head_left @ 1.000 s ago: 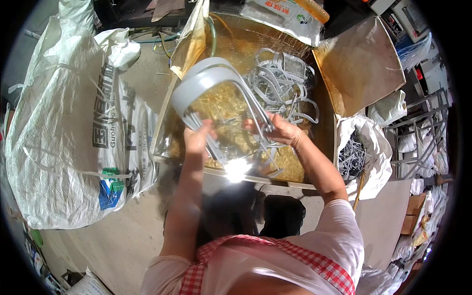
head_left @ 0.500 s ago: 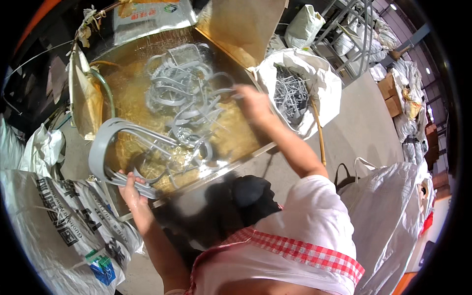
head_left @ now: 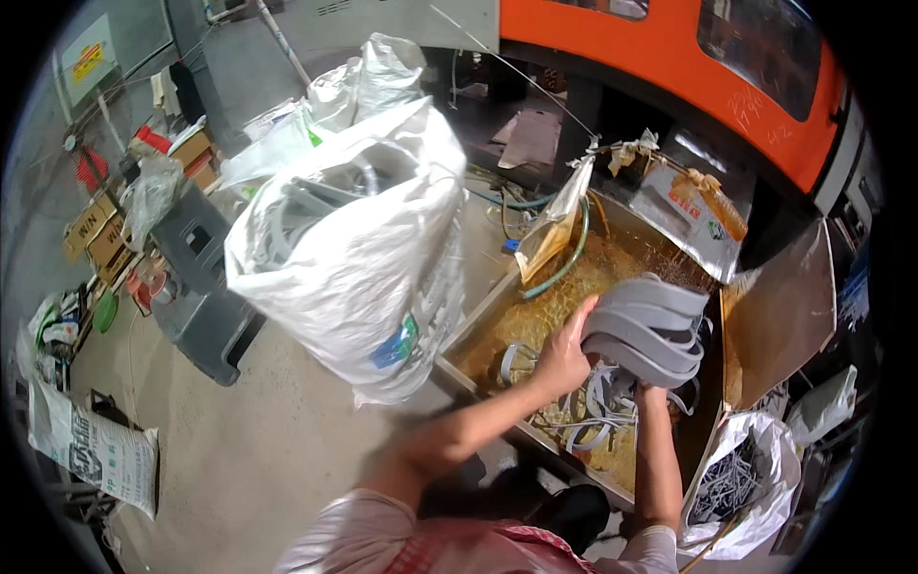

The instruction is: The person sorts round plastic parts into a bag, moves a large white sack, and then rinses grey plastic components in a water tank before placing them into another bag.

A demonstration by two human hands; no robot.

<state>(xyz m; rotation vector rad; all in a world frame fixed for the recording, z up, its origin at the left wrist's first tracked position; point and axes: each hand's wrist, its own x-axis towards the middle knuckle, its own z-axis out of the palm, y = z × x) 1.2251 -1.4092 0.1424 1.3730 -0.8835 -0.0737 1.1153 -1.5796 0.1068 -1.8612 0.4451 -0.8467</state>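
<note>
A stack of grey curved plastic bands (head_left: 645, 330) is held up over the water tub (head_left: 483, 320), gripped from both ends. My left hand (head_left: 566, 352) is closed on the stack's left side, thumb along its upper edge. From below, my right hand (head_left: 652, 394) grips the near end; its fingers are partly hidden by the bands. Under my hands, more loose grey bands (head_left: 595, 407) lie in the tub's yellowish water. To the left stands a big white woven sack (head_left: 382, 258), open at the top with similar grey pieces (head_left: 311, 206) inside.
A white sack (head_left: 779, 459) of thin grey sticks (head_left: 732, 483) stands right of the tub. A brown panel (head_left: 779, 306) rises at the tub's right edge, and a green hose (head_left: 576, 258) dips in at the back. Grey stools (head_left: 206, 335) stand left; an orange machine (head_left: 650, 43) is behind.
The view has swung left, bringing the big sack into sight. My right hand has left the tub's far right side and joined my left on the bands, which are now raised together.
</note>
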